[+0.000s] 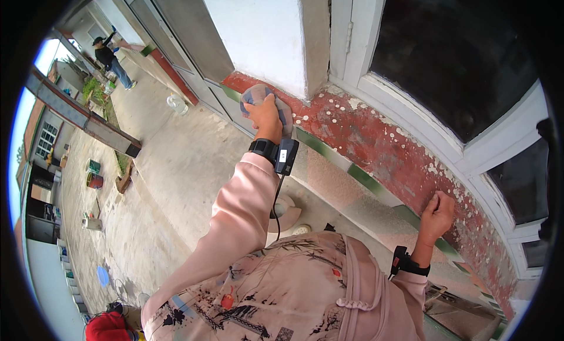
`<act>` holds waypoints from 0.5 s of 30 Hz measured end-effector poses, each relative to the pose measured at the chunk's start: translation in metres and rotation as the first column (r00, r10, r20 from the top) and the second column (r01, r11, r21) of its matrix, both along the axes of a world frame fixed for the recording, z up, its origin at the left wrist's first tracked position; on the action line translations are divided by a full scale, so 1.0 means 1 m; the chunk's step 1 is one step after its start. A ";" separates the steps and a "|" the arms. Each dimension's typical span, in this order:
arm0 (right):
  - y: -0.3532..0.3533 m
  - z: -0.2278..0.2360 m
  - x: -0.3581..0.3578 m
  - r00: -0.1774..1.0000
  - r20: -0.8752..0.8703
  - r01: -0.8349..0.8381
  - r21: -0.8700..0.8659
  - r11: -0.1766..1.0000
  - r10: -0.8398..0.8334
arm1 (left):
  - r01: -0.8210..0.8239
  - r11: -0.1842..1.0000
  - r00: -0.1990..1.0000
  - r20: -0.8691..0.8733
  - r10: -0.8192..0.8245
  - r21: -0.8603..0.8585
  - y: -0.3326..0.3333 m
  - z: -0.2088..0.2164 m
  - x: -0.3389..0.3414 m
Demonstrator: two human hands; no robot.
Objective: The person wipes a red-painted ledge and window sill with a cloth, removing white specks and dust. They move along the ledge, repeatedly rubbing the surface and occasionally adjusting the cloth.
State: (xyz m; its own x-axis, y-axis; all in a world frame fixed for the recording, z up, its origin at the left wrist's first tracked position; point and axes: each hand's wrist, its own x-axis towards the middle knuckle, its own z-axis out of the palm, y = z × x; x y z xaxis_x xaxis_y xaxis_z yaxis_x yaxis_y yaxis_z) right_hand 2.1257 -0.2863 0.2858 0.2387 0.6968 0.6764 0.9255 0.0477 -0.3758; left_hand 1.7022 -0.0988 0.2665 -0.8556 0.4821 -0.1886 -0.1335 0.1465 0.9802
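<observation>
My left hand (264, 119) is closed on a bunched grey-and-brown cloth (257, 94) with bluish patches. It presses the cloth against the red painted window ledge (358, 132), near the corner of the white wall. Flaking paint and pale spots cover the ledge. Farther right, my right hand (437, 216) rests on the same ledge with its fingers curled in, and nothing shows in them. Each wrist wears a black strap with a small device; a cable runs down from the left one.
White-framed windows (405, 100) with dark panes rise behind the ledge. A clear plastic jug (177, 104) stands on the concrete floor (158, 182). Far left, another person (108, 57) reaches toward a wall. Buckets (94, 180) and a blue round thing (103, 276) lie left; something red (108, 327) is low left.
</observation>
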 end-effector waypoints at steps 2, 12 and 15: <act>-0.001 0.001 0.000 1.000 0.004 -0.021 0.010 1.000 0.021 | 0.017 0.997 0.999 0.042 -0.020 0.073 -0.013 -0.008 0.030; -0.005 0.002 -0.001 0.995 0.030 -0.096 0.091 0.991 0.093 | 0.243 0.957 0.963 0.076 -0.257 0.162 -0.051 -0.029 0.076; -0.007 0.002 0.000 0.994 0.035 -0.109 0.096 0.989 0.106 | 0.167 0.968 0.986 -0.007 -0.169 0.189 -0.032 -0.033 0.055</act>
State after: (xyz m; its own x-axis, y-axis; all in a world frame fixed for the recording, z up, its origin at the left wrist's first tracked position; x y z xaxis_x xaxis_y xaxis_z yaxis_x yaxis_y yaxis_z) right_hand 2.1262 -0.2933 0.2878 0.1452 0.6474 0.7482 0.9236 0.1825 -0.3371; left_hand 1.7571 -0.1312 0.2332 -0.7582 0.6461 -0.0883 -0.1320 -0.0194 0.9911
